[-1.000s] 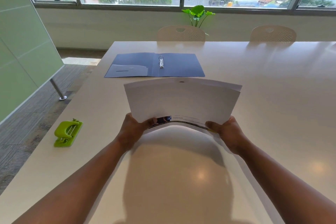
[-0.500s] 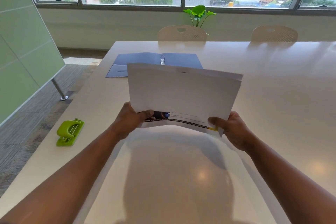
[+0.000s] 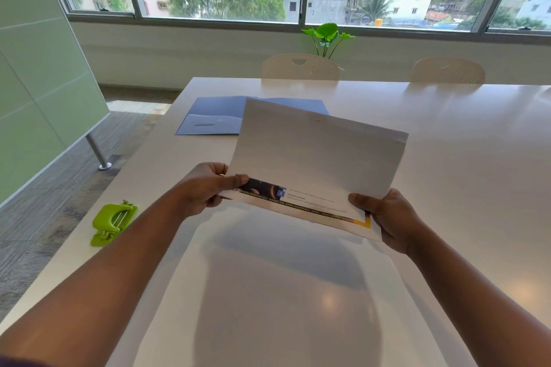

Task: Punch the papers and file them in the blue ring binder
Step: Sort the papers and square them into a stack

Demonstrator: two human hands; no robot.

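Observation:
I hold a stack of white papers (image 3: 319, 158) up above the table, tilted with its far edge raised; a small punched hole shows near that top edge. My left hand (image 3: 205, 188) pinches the near left corner, thumb on top. My right hand (image 3: 387, 217) grips the near right corner beside a printed dark and yellow strip. The blue ring binder (image 3: 214, 119) lies open flat on the table behind the papers, which hide its rings and right half. A green hole punch (image 3: 114, 222) sits near the table's left edge.
The long white table (image 3: 447, 164) stretches to the right and far side. Two cream chairs (image 3: 299, 67) stand at the far edge, with a green plant (image 3: 328, 36) behind them by the window. A green partition (image 3: 38, 83) and carpeted floor lie to the left.
Both hands lifted the papers higher and tipped the far edge up and toward the binder. The stack now covers the binder's rings and right half.

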